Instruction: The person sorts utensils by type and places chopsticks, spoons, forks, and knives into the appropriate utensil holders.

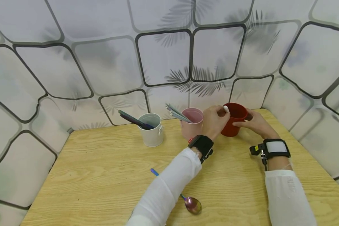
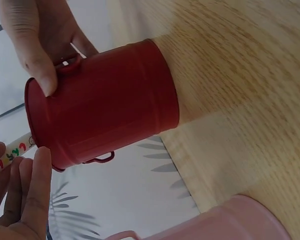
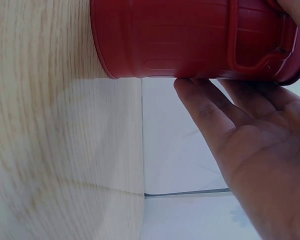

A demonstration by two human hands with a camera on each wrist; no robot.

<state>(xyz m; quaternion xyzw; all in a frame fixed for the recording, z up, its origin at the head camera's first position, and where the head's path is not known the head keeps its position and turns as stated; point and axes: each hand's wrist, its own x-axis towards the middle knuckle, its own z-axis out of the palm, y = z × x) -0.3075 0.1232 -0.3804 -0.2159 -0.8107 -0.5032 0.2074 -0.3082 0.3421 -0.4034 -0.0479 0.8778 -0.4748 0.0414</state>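
A small red metal bucket [image 1: 231,129] with side handles stands upright on the table near the back right. My right hand [image 1: 257,124] holds it at the right, thumb on the near side by the rim and the other fingers round the far side, as the right wrist view shows. Between thumb and fingers, my left hand [image 1: 213,121] pinches a white marker [image 2: 17,147] with colourful print. One end of the marker is at the bucket's mouth; its other end, white and rounded, points up in the head view.
Left of my left hand is a pink bucket [image 1: 190,130] with several pale slim sticks in it. Farther left stands a white bucket [image 1: 152,138] holding dark pens [image 1: 134,120]. A rainbow-coloured spoon [image 1: 193,205] lies under my left forearm. Patterned walls [image 1: 164,56] border the table.
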